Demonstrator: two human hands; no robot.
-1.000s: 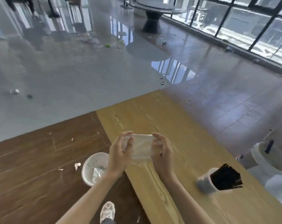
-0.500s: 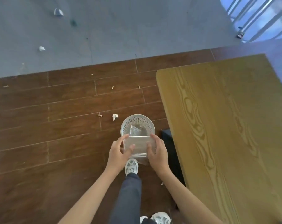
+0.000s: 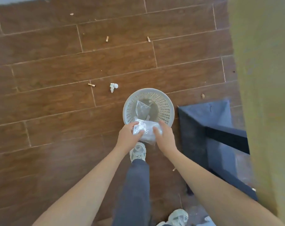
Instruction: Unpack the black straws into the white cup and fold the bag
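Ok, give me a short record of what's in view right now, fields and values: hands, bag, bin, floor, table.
left hand: holds the bag's left end
right hand: holds the bag's right end
bag: clear plastic, folded small, held over the bin's near rim
bin: white perforated basket on the floor, clear plastic scrap inside
floor: brown wood-look planks, scattered butts, one paper wad
table: light wood, at right edge
cup and straws: not in view
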